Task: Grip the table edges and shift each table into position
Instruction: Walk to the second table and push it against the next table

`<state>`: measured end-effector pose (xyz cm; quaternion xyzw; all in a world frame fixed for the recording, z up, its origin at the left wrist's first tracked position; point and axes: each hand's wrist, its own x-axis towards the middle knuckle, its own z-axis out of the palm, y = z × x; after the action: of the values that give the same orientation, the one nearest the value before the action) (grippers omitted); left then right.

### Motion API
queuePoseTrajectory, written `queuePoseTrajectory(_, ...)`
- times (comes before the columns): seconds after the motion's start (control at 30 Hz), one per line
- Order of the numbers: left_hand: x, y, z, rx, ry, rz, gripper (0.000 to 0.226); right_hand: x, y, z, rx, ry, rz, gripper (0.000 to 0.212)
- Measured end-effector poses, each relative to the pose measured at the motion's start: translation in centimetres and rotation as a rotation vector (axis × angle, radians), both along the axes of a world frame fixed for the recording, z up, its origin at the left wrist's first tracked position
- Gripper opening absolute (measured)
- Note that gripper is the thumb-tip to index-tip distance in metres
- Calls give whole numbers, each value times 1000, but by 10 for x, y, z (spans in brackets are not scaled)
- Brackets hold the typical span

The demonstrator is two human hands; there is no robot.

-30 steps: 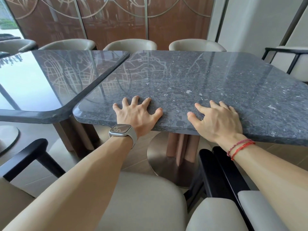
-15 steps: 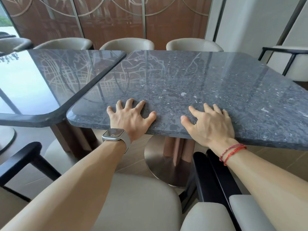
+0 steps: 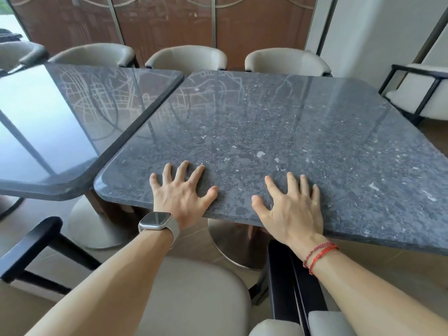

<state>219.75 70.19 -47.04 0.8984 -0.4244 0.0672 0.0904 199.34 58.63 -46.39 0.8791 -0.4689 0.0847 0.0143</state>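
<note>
Grey speckled stone table (image 3: 278, 132) at the middle of the view, on a round metal pedestal base (image 3: 230, 241), skewed against the neighbouring glossy dark table (image 3: 72, 122) on the left: the two long sides almost touching at the far end, at the near end the grey corner seeming to sit over the neighbour's edge. Left hand (image 3: 180, 192) flat on the near edge, fingers (image 3: 184, 169) spread wide, palm at the rim, nothing clasped. Right hand (image 3: 291, 207) likewise flat and splayed, thumb toward the left hand, heel over the rim; no curl under the edge visible, so pressing rather than gripping.

Probably mid-slide, swinging the near end to square it with the neighbour. Best done with palms weighted down for friction, or better with fingers hooked under the rim, since polished stone likely slips under open hands. Push evenly from both wrists, low and slow; a heavy top on a single pedestal may rock or scrape the floor.

Beige padded chair (image 3: 194, 294) just below the forearms, black chair arm (image 3: 288, 275) beside the right wrist: worth watching. Three more beige chairs (image 3: 186, 57) along the far side, near the far edge.
</note>
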Motion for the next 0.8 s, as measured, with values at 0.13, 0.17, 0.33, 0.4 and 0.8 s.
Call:
queuePoseTrajectory(0.13,0,0,1,23,3,0,87,0,0,1,-2,-4,8,78)
queuePoseTrajectory(0.17,0,0,0,26,1,1,87,0,0,2,8,4,6,79)
queuePoseTrajectory(0.33,2,0,0,27,16,1,87,-1,1,6,37,14,1,82)
queuePoseTrajectory(0.4,3,2,0,41,29,-4,90,-1,2,6,55,-4,-4,83)
queuePoseTrajectory(0.8,-47,82,103,-294,864,-110,90,-36,81,124,511,-354,-7,61)
